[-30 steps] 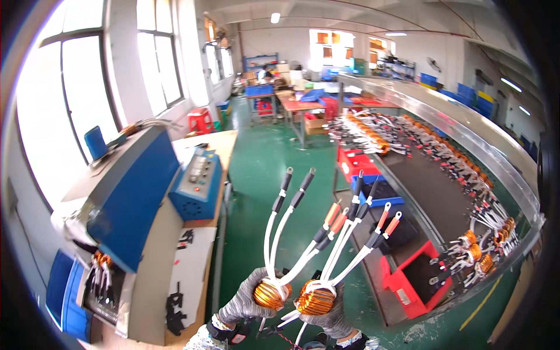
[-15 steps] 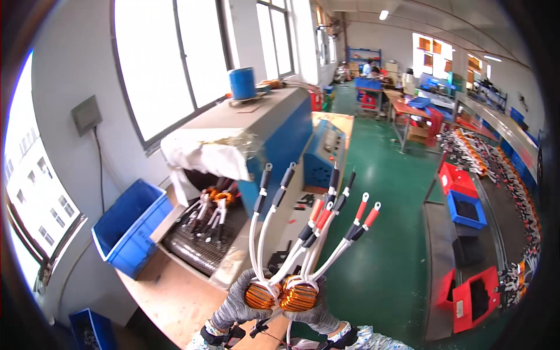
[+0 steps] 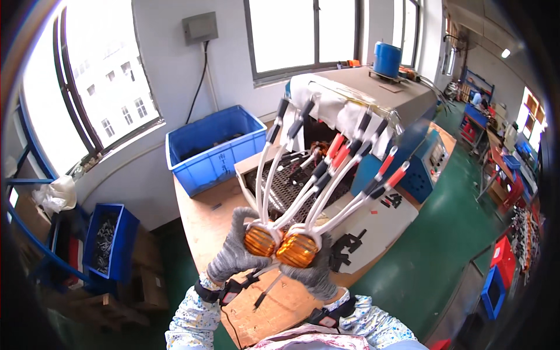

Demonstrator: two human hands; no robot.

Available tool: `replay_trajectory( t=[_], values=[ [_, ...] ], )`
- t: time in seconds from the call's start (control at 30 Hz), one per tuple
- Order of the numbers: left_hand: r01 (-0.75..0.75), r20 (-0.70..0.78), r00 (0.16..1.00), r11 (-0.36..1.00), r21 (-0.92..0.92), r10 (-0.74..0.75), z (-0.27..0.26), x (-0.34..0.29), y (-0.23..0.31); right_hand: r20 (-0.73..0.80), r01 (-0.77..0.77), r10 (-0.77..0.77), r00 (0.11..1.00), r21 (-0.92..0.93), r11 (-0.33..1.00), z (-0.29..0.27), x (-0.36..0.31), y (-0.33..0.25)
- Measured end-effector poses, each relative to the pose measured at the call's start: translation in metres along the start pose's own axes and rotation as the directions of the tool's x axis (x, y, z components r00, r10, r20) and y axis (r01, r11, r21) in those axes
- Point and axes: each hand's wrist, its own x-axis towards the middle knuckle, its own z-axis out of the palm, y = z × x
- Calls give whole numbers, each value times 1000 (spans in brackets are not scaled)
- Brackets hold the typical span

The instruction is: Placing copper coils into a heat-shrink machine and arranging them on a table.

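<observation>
My left hand, in a grey knitted glove, grips a copper-wound coil. Close against it is a second copper-wound coil, held by my gloved right hand. From both coils, white sleeved leads fan upward and away from me. They end in ring terminals with black or red sleeves. A thin lead with a black tip hangs below the coils. Beyond the leads is the mesh conveyor belt of a tunnel machine, with more coils and leads lying at its mouth. Parts of my fingers are hidden behind the coils.
A blue bin stands left of the belt on the wooden table. Black pieces lie right of my hands. A blue control box sits beside the machine. Low at left is a blue bin of small metal parts.
My view has swung left and down, so the machine and blue bin appear further right. Both hands still hold the coils, which have come over the table in front of the belt.
</observation>
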Motion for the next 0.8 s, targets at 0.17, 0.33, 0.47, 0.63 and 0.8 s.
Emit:
replay_trajectory(
  t=[0.17,0.33,0.47,0.63,0.8],
  values=[
    [141,16,989,962,235,-149,-28,-31,-12,139,-353,335,932,561,749,36,-35,52],
    [211,30,975,958,196,-221,-49,-52,-46,129,-399,383,915,439,805,51,-41,62],
    [269,54,961,962,52,-272,-56,-45,-68,107,-453,463,880,484,749,57,-36,78],
    [280,80,957,960,19,-280,-57,-12,-88,33,-473,534,845,512,717,49,-14,84],
    [400,129,915,905,-146,-383,-57,38,-108,-19,-527,655,755,576,624,39,29,81]
  ],
)
